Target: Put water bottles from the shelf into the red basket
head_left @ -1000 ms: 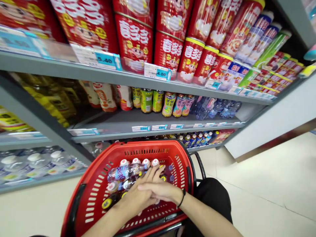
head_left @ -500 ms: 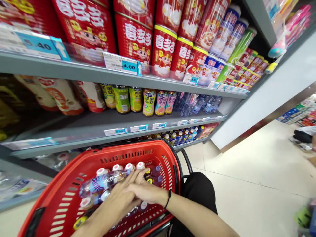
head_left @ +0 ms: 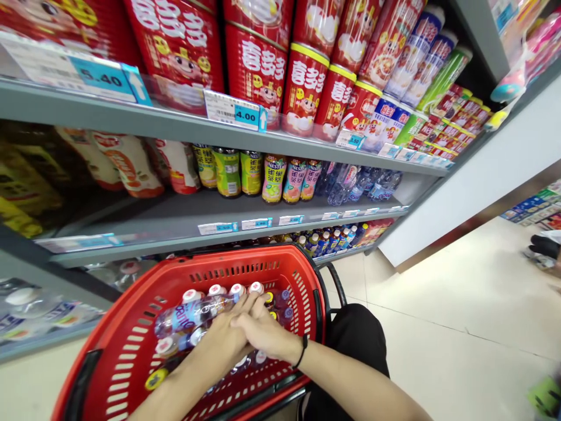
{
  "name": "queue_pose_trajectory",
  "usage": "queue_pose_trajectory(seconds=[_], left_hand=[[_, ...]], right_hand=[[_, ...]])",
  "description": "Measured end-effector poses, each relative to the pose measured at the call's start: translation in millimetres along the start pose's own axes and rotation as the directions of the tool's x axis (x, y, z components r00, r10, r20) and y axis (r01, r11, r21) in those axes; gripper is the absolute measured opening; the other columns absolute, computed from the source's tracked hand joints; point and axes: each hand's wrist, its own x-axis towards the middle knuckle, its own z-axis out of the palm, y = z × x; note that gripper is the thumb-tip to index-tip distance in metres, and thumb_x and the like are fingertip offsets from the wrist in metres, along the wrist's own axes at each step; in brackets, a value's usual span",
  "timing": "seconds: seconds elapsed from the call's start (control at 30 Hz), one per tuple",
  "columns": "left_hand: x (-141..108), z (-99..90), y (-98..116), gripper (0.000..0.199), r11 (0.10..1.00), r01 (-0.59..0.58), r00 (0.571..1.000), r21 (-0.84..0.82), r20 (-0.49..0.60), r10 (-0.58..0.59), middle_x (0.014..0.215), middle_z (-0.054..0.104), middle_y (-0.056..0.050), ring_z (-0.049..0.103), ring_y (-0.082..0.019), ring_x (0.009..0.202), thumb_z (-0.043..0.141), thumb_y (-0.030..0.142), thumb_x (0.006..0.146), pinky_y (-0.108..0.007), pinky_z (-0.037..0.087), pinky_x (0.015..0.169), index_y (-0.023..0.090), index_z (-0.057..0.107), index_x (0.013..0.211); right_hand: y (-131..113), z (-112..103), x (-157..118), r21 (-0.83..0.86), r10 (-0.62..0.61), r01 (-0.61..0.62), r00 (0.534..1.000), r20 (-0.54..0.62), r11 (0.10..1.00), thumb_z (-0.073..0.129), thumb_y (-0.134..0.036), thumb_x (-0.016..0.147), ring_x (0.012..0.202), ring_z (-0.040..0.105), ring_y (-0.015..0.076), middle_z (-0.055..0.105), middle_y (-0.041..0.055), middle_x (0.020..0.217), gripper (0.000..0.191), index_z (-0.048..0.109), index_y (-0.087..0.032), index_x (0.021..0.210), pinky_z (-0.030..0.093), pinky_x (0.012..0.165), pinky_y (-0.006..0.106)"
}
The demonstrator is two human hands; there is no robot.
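Observation:
A red plastic shopping basket point(head_left: 245, 259) with slotted walls sits low in front of me and holds several plastic bottles. A clear bottle with a blue label point(head_left: 193, 314) lies across the white-capped bottles point(head_left: 219, 290). My left hand point(head_left: 219, 345) rests on these bottles, its fingers partly hidden beneath my right hand point(head_left: 263, 333). My right hand lies across the left, with a black band on its wrist. Neither hand holds a bottle that I can make out. A dark bottle with a yellow cap point(head_left: 156, 379) lies near the basket's left wall.
Grey store shelves point(head_left: 219, 126) carry red cans point(head_left: 256, 76), tea bottles point(head_left: 275, 178) and price tags ahead. Black trousers point(head_left: 355, 351) show beside the basket. A tiled floor point(head_left: 456, 316) stretches right, with a person's dark-clad leg point(head_left: 543, 247) far right and a blurred green item point(head_left: 546, 397) at the corner.
The view has swung right, so the basket and shelves sit further left than a second ago. My hands stay stacked on the bottles, and the floor at right shows more.

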Motion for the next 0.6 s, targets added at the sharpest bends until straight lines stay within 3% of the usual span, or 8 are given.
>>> queue_pose_trajectory(seconds=[0.23,0.43,0.6], left_hand=[[1.2,-3.1,2.7,0.072,0.991,-0.065,0.996,0.113,-0.057,0.072,0.147,0.059,-0.019,0.052,-0.035,0.142,0.045,-0.002,0.086,-0.049,0.046,0.116,0.015,0.046,0.155],[6.8,-19.0,5.0,0.072,0.991,-0.094,0.996,0.094,0.010,0.093,0.146,0.059,-0.021,0.054,-0.036,0.139,0.054,0.005,0.088,-0.047,0.050,0.112,0.015,0.041,0.158],[6.9,-16.5,5.4,0.076,0.994,-0.070,0.997,0.088,0.050,0.066,0.151,0.055,-0.022,0.052,-0.038,0.141,0.057,0.007,0.087,-0.049,0.049,0.112,0.016,0.038,0.160]], right_hand=[[-6.7,2.8,-3.1,-0.009,-0.010,0.010,1.000,-0.014,1.000,0.064,-0.035,0.068,0.096,0.065,0.0268,0.058,-0.0021,0.078,0.025,0.050,-0.026,0.087,0.049,0.096,0.044],[-11.3,4.8,-4.4,0.033,-0.008,0.009,1.000,-0.025,0.999,0.063,-0.035,0.067,0.095,0.065,0.0270,0.058,-0.0035,0.075,0.022,0.046,-0.028,0.079,0.048,0.097,0.045],[-12.5,6.3,-5.6,0.114,0.026,-0.019,0.998,-0.060,0.993,0.065,-0.032,0.063,0.097,0.066,0.0282,0.061,-0.0030,0.080,0.029,0.047,-0.028,0.085,0.047,0.101,0.047]])
